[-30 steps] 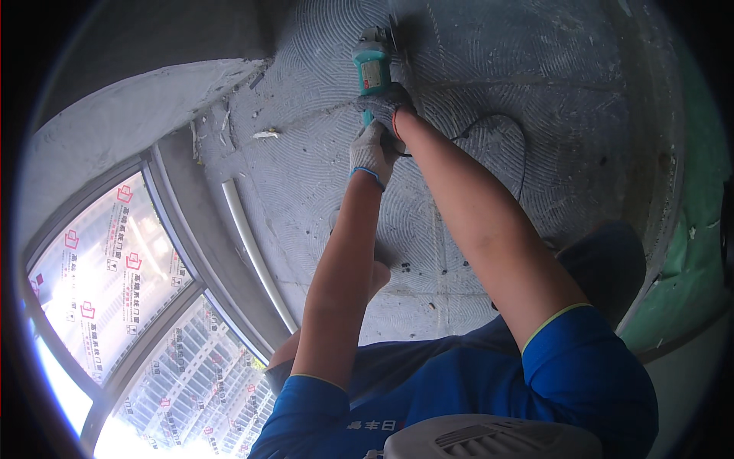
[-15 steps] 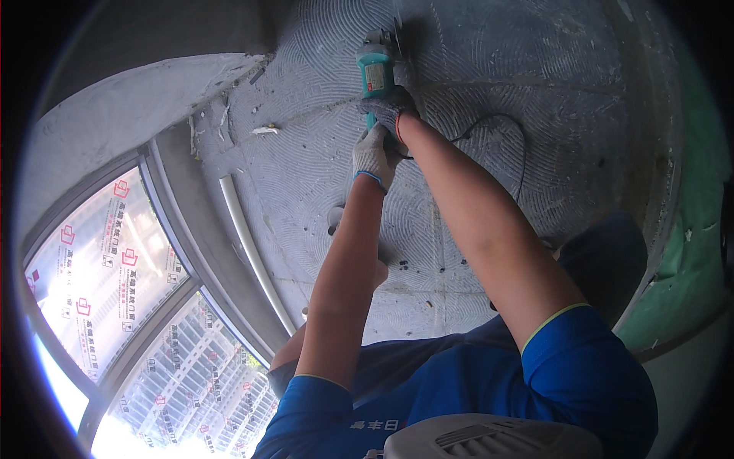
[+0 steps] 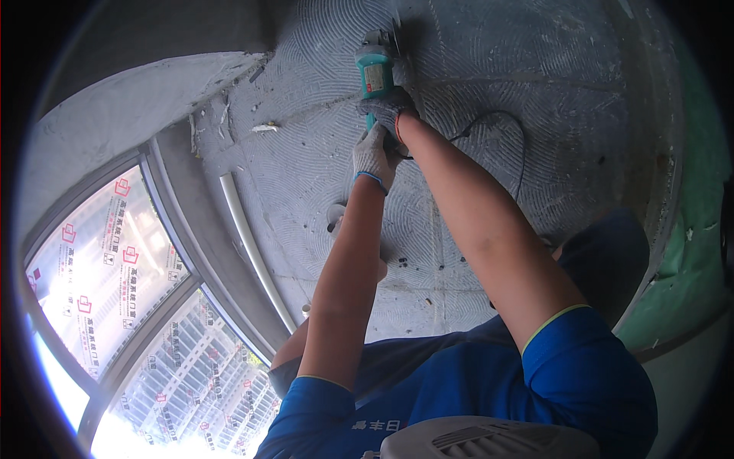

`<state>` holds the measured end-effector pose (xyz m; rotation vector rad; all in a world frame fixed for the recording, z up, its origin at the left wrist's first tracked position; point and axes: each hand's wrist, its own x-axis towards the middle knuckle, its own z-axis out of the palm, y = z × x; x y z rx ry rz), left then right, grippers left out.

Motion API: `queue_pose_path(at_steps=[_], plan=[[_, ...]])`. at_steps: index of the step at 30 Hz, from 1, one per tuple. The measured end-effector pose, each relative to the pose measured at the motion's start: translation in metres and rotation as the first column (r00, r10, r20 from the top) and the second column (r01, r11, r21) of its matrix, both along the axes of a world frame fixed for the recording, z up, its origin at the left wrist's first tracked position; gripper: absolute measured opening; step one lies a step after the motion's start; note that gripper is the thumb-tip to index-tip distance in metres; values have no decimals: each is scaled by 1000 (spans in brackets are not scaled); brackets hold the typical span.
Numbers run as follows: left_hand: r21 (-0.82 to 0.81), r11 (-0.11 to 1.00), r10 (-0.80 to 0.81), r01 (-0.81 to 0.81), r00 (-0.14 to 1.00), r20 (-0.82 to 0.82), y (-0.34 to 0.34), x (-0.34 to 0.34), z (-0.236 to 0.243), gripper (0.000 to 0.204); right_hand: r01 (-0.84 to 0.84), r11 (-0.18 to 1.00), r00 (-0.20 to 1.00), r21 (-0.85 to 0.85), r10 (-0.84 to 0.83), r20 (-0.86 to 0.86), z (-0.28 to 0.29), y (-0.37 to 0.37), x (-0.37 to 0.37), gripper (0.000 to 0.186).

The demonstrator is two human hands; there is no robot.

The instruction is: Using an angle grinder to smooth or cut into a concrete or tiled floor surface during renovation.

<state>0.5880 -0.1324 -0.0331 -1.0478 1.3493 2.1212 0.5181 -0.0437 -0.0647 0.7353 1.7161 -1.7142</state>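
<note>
A teal angle grinder [image 3: 375, 73] with a metal head and an upright disc [image 3: 395, 37] sits at the grey, comb-grooved floor [image 3: 474, 168] near the top middle. My right hand [image 3: 388, 109], in a dark grey glove with a red cuff, grips the tool's body. Just behind it my left hand [image 3: 373, 159], in a white knit glove with a blue cuff, is closed on the rear of the grinder. A black cord [image 3: 516, 126] loops from the tool over the floor to the right.
A white pipe [image 3: 248, 241] lies at the left along a sill beside windows [image 3: 107, 268] covered in printed film. A low wall [image 3: 145, 92] bounds the upper left, and green sheeting [image 3: 692, 245] the right. Small debris [image 3: 264, 128] and a cylindrical object [image 3: 335, 214] lie on the floor.
Compared with a second ago, the grinder and both hands have shifted slightly to the right. Over the last half second they have hardly moved.
</note>
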Motion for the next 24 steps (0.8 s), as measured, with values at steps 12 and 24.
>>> queue_pose_path(at_steps=[12, 24], plan=[[-50, 998, -33, 33, 999, 3, 1, 4, 4, 20, -13, 1000, 1000, -17, 12, -16, 0, 0, 6, 57], [-90, 995, -33, 37, 999, 42, -1, 13, 2, 24, 20, 998, 1000, -61, -21, -10, -9, -4, 16, 55]])
